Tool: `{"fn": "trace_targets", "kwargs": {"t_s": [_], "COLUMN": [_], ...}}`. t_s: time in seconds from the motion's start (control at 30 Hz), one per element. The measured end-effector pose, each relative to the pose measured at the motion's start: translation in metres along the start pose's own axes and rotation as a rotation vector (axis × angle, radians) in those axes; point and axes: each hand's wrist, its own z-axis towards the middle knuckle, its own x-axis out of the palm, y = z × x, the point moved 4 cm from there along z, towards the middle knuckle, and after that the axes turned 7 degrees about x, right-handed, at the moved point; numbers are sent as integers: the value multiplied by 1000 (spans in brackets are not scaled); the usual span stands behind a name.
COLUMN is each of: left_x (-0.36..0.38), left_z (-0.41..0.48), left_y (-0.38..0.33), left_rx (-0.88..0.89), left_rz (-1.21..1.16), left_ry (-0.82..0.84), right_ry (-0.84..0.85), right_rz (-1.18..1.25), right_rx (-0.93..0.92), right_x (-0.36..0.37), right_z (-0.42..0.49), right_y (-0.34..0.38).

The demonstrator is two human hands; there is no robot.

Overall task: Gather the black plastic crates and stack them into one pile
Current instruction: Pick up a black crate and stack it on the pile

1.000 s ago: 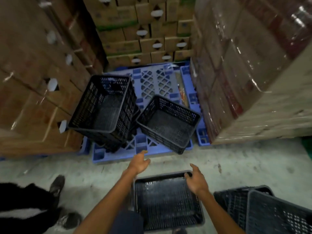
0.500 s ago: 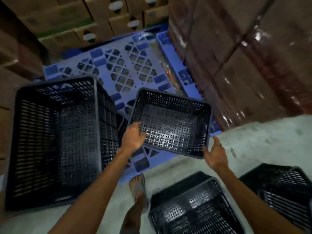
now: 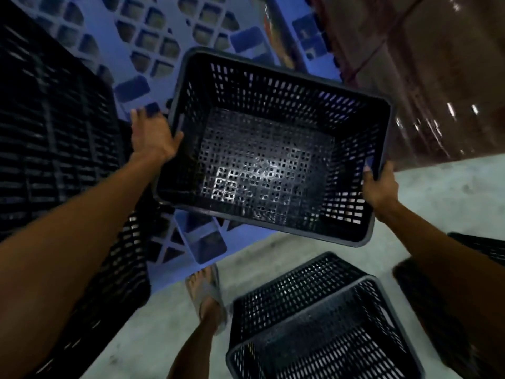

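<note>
A black perforated plastic crate (image 3: 273, 160) fills the middle of the view, open side up and tilted. My left hand (image 3: 153, 138) grips its left rim and my right hand (image 3: 378, 184) grips its right rim. A taller black crate (image 3: 54, 160) stands at the left on the blue pallet (image 3: 142, 31). Another black crate (image 3: 314, 324) sits on the concrete floor below, near my right forearm. A further black crate (image 3: 481, 247) shows at the right edge, partly hidden by my arm.
Shrink-wrapped stacks of cardboard boxes (image 3: 423, 64) rise at the upper right, beside the pallet. My foot in a sandal (image 3: 210, 299) stands on the grey concrete floor (image 3: 437, 201) between the pallet's edge and the floor crate.
My hands went from above the floor crate to the small crate on the pallet and closed on its two rims. The view has moved in close over it.
</note>
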Motion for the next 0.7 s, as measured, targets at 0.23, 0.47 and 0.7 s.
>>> {"fn": "trace_targets", "kwargs": {"t_s": [0.23, 0.47, 0.7], "left_x": [14, -25, -117], "left_z": [-2, -9, -81], "left_y": [-2, -9, -35], "left_rx": [-32, 2, -32], "left_rz": [-197, -530, -768], "left_ry": [-68, -97, -14], "right_ry": [-95, -88, -123], "right_rz": [-78, -42, -134], "right_rx": [-15, -34, -139], "right_x": [3, -35, -172], "right_z": [3, -20, -97], "right_y": [-2, 3, 16]}}
